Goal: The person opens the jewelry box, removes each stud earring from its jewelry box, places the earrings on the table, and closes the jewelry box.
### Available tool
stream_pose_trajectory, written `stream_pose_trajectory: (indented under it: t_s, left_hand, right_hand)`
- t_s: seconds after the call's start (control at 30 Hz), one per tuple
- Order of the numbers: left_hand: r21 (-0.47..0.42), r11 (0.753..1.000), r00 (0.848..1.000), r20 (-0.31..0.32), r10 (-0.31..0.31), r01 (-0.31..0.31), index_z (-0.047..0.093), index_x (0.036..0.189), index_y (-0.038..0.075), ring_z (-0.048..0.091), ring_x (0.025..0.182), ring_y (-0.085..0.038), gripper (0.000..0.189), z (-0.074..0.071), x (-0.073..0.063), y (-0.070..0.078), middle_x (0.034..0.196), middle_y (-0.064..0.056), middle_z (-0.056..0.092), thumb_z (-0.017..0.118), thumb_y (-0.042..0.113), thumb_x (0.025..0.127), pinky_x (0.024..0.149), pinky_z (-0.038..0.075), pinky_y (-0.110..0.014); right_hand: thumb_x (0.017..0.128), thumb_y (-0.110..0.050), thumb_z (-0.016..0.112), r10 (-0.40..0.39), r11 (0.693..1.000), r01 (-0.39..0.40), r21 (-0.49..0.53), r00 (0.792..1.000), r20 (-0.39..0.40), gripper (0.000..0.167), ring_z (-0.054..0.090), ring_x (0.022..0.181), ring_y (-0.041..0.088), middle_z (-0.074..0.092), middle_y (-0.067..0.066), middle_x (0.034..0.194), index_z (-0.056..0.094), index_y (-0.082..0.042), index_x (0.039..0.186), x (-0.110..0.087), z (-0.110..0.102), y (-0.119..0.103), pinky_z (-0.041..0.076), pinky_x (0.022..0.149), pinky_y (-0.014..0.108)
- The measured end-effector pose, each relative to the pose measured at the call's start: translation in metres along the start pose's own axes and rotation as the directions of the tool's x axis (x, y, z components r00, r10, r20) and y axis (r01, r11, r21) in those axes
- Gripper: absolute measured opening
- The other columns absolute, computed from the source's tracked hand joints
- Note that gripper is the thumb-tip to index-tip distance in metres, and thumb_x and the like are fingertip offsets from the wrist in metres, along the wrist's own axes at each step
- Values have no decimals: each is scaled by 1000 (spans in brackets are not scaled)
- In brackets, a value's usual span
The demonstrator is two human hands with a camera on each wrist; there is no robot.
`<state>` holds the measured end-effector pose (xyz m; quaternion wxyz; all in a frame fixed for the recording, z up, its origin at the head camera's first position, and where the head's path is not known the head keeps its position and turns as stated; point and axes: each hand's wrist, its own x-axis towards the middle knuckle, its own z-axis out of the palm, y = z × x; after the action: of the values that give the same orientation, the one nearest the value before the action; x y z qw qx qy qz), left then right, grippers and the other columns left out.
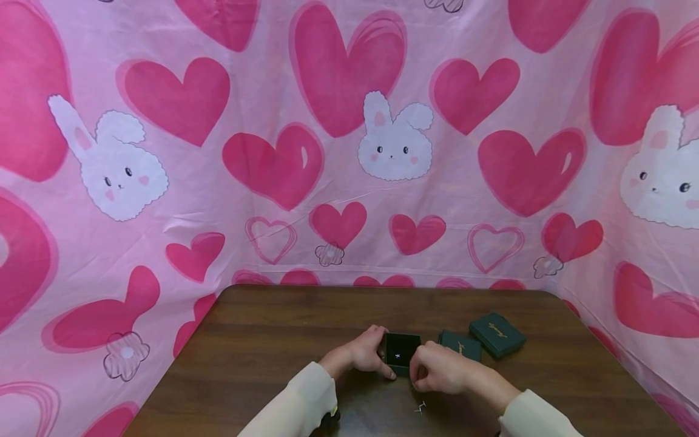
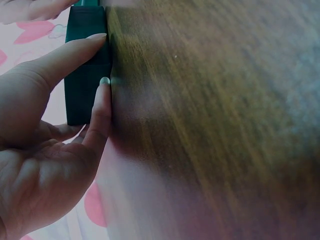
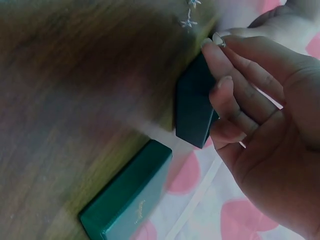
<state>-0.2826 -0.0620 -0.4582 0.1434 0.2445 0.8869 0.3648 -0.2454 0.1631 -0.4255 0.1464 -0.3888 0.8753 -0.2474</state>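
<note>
My left hand grips a dark green jewellery box by its left side, thumb on the near wall and fingers behind it. The box stands open upward on the table; a small shiny piece shows on its black inside. At the box's right front corner, my right hand pinches a tiny silver earring between thumb and index finger, mostly hidden by the fingertips. Two small silver star-shaped earrings lie on the wood in front of the box.
Right of the open box lies a green lid or box with gold script, partly behind my right hand. Another green box with gold script sits farther right. All rest on a brown wooden table, with a pink heart-patterned cloth hanging around it.
</note>
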Motion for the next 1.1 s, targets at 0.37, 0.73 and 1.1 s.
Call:
stream_pose_trajectory:
  t_s: [0.37, 0.73, 1.1]
  left_hand:
    - [10, 1000, 1000, -10, 7, -7, 54, 113, 8, 48, 87, -11, 59, 1, 1, -1, 103, -1, 47, 95, 13, 71, 80, 45, -27]
    - [15, 1000, 1000, -7, -3, 3, 53, 115, 9, 47, 88, -12, 60, 0, 0, -1, 102, -1, 46, 94, 14, 71, 81, 44, -27]
    - [18, 1000, 1000, -14, -6, 6, 53, 118, 8, 48, 88, -12, 63, 0, -1, 0, 105, -1, 46, 94, 14, 71, 82, 46, -27]
  right_hand:
    - [87, -7, 77, 28, 1000, -28, 5, 998, 63, 11, 57, 62, -1, 64, -17, 71, 77, -17, 81, 1, 10, -1, 50, 62, 20]
    - [86, -6, 78, 2, 1000, -3, 10, 998, 70, 9, 60, 65, -3, 67, -16, 74, 78, -15, 84, 1, 12, -2, 51, 62, 20]
    - [85, -9, 80, 13, 1000, -13, -15, 999, 32, 7, 61, 66, -3, 66, -17, 74, 77, -15, 85, 2, -1, -6, 51, 61, 20]
